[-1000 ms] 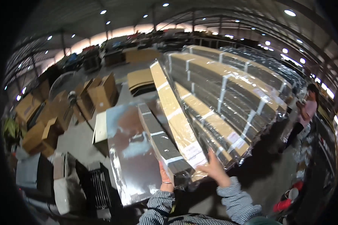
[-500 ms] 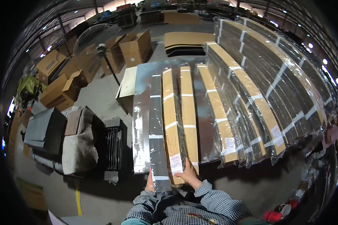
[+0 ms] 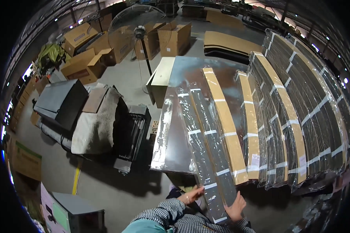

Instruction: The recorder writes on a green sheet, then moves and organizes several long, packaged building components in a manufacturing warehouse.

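A long bundle of dark panels (image 3: pixel 200 155), wrapped in clear plastic with white tape bands, lies lengthwise and slightly slanted on the metal-topped table (image 3: pixel 175 151), its near end jutting past the edge toward me. My left hand (image 3: pixel 192 195) is closed at the bundle's left edge near a tape band. My right hand (image 3: pixel 236 207) grips the right edge close to the near end, thumb up along the side. Just right of the bundle lies a tan-edged wrapped pack (image 3: pixel 227 132), apart from my hands. Parts of my fingers are hidden beneath the bundle.
More wrapped packs (image 3: pixel 295 124) stand in rows along the right. A pedestal fan (image 3: pixel 140 33) stands beyond the table, with open cardboard boxes (image 3: pixel 81 72) behind. At left are a dark box (image 3: pixel 62 103), a cloth-draped item (image 3: pixel 95 128) and a black slatted unit (image 3: pixel 132 136).
My hands and the near end of the bundle have shifted right. The bundle has turned: two dark faces show up where a tan, labelled side showed. My view has swung left.
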The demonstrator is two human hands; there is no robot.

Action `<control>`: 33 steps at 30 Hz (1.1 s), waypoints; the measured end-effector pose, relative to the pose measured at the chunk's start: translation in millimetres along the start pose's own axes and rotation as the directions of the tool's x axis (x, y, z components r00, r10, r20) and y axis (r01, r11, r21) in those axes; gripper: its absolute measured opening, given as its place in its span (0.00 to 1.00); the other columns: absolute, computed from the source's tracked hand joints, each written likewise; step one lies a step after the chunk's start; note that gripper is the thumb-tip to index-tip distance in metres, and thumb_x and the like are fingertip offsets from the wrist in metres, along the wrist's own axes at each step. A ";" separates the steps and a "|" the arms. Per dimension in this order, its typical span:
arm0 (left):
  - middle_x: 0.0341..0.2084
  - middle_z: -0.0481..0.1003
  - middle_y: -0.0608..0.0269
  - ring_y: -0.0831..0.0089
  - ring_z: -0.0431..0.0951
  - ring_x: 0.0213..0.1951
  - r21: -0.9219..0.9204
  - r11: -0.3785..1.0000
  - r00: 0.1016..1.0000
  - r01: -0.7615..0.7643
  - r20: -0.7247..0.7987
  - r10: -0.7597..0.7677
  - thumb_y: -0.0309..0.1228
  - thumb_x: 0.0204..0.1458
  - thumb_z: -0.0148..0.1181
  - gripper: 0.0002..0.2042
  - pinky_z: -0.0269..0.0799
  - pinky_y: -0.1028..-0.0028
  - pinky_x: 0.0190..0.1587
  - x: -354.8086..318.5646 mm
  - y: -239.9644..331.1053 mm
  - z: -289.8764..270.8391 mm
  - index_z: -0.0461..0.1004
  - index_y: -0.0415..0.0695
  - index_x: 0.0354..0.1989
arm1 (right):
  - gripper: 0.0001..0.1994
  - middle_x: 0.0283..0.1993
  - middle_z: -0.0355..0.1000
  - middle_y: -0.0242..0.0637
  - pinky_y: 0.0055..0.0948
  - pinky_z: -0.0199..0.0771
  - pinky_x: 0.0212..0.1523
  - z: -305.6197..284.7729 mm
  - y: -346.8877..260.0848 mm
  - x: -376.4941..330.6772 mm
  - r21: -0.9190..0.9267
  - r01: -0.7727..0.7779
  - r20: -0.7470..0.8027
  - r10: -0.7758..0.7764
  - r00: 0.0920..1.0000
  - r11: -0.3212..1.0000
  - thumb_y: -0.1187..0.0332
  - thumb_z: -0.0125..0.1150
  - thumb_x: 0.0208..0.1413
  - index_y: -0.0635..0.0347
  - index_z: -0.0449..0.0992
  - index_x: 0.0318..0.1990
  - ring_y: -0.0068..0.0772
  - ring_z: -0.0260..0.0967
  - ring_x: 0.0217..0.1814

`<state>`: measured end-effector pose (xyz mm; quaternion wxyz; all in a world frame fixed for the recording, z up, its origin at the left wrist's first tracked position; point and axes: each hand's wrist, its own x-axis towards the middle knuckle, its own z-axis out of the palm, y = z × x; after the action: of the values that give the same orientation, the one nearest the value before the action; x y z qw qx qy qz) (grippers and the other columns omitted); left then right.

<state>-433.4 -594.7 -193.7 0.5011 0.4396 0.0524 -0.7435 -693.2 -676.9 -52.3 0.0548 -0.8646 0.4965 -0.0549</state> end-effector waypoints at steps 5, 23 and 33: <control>0.51 0.69 0.57 0.66 0.71 0.53 0.046 0.945 0.919 -0.323 -0.222 0.325 0.35 0.42 0.77 0.39 0.68 0.64 0.56 10.2 51.6 57.2 0.56 0.44 0.59 | 0.46 0.49 0.63 0.52 0.47 0.60 0.55 23.5 -19.2 30.9 0.236 -0.112 0.124 0.085 0.989 0.965 0.61 0.74 0.32 0.68 0.56 0.61 0.56 0.60 0.55; 0.61 0.64 0.60 0.63 0.66 0.61 -0.288 0.783 0.761 -0.551 -0.558 0.331 0.36 0.40 0.77 0.50 0.63 0.63 0.61 -142.9 74.3 -58.6 0.44 0.46 0.67 | 0.41 0.42 0.67 0.48 0.45 0.65 0.46 -36.1 -182.8 129.9 0.387 0.605 0.040 -0.669 0.742 0.695 0.59 0.74 0.33 0.65 0.64 0.58 0.55 0.65 0.46; 0.57 0.68 0.55 0.59 0.72 0.56 -0.314 0.483 0.529 -0.817 -0.742 0.412 0.36 0.43 0.75 0.47 0.75 0.54 0.53 -169.0 183.6 -152.8 0.46 0.48 0.68 | 0.44 0.44 0.66 0.46 0.43 0.64 0.48 -34.8 -330.7 198.7 0.309 0.738 -0.023 -0.771 0.637 0.600 0.61 0.77 0.26 0.62 0.65 0.58 0.52 0.65 0.48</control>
<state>-177.5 -487.7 -100.7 0.8199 0.4295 0.2758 -0.2593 -316.9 -684.4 39.6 0.1800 -0.9767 0.0669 -0.0962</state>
